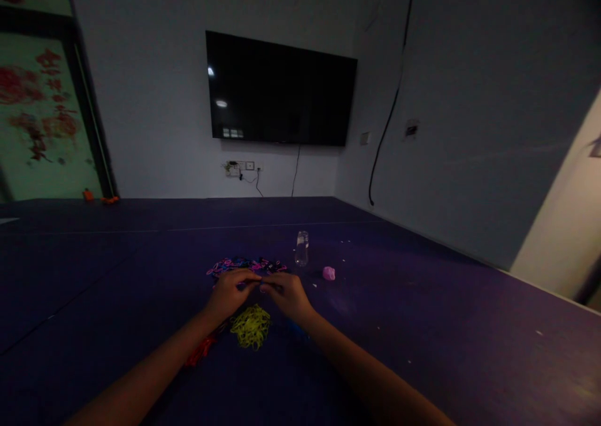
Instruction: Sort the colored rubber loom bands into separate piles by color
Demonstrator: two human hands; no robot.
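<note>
My left hand (231, 293) and my right hand (287, 292) meet fingertip to fingertip, both closed in a pinch. What lies between the fingers is too small and dark to name; a bit of pink shows just under the right fingertips. Behind them spreads a pile of mixed pink, blue and black small loops (235, 264). Nearer me, between my forearms, is a heap of yellow loops that look like rubber bands (252, 327). A red pile (201, 351) is partly hidden by my left forearm, and some blue loops (297, 327) by my right.
A clear plastic bottle or cup (302, 249) stands beyond my right hand, with a pink crumpled lump (329, 273) to its right. White scraps dot the purple surface (422, 326). A television (282, 91) hangs on the far wall; a dark cable (389, 122) runs down the right wall.
</note>
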